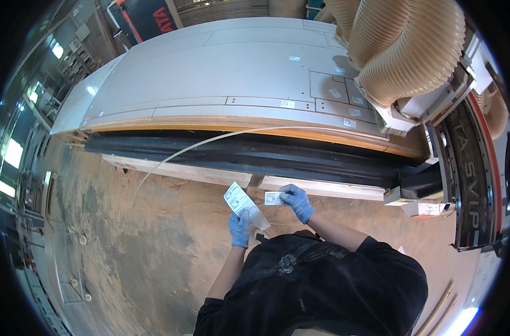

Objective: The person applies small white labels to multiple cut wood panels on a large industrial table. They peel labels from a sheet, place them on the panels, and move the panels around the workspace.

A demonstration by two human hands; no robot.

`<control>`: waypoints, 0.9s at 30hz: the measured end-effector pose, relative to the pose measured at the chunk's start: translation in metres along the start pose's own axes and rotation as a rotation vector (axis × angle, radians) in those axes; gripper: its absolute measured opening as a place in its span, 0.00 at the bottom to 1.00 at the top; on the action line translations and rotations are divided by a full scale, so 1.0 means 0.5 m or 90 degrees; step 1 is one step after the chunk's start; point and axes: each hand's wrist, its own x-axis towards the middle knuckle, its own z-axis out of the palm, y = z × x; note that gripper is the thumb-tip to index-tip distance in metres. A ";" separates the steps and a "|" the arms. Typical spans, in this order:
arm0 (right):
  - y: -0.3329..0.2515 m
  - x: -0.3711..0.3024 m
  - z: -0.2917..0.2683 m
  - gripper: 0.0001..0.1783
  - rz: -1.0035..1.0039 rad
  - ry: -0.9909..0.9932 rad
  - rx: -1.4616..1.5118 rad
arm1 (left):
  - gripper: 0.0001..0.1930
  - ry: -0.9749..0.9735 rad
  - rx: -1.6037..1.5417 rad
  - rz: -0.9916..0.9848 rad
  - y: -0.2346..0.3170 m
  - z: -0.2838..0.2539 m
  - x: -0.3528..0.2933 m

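Head camera, looking down: what do you see from where you stand?

— A person in a dark top and blue gloves stands on a dusty floor before a long machine bed carrying a grey cut panel. The left hand is closed around a strip of label sheets, holding it upright and tilted left. The right hand pinches one small white label by its right edge, just beside the strip and apart from it.

— How far along is the labelling?

— Several small white stickers already sit on cut pieces of the panel, mostly toward the right, under the ribbed extraction hoses. I judge the work partly done: much of the panel's left shows no stickers, and the label in hand is peeled but not yet placed.

— Are the hands open at all?

— No. Both are clenched on paper; neither touches the panel.
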 end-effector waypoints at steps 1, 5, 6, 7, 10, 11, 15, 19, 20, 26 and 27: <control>-0.001 0.010 0.003 0.07 -0.021 0.009 0.007 | 0.10 -0.004 0.016 0.002 0.004 -0.007 0.015; -0.006 0.029 -0.001 0.08 -0.012 0.117 0.000 | 0.11 -0.055 0.035 -0.032 0.015 -0.020 0.066; -0.009 0.031 -0.006 0.08 -0.012 0.141 0.015 | 0.12 -0.066 0.028 -0.038 0.018 -0.016 0.078; -0.009 0.031 -0.009 0.07 0.005 0.164 0.021 | 0.12 -0.070 0.028 -0.048 0.019 -0.016 0.085; -0.017 0.039 -0.025 0.07 0.022 0.207 0.023 | 0.14 -0.095 -0.021 -0.055 0.023 0.008 0.107; -0.020 0.046 -0.030 0.07 0.025 0.206 0.027 | 0.14 -0.112 -0.006 -0.064 0.025 0.016 0.116; -0.032 0.075 -0.042 0.07 0.028 0.199 0.003 | 0.14 -0.160 0.014 -0.092 0.033 0.046 0.133; -0.042 0.115 -0.037 0.07 0.025 0.166 0.013 | 0.15 -0.124 -0.010 -0.015 0.026 0.070 0.142; -0.044 0.124 -0.034 0.07 0.016 0.158 0.037 | 0.15 -0.115 -0.011 -0.039 0.025 0.072 0.148; -0.035 0.126 -0.022 0.07 0.047 0.133 0.000 | 0.14 -0.127 0.010 -0.099 0.012 0.045 0.153; -0.035 0.122 -0.023 0.07 0.048 0.132 -0.010 | 0.14 -0.128 0.022 -0.091 0.014 0.045 0.150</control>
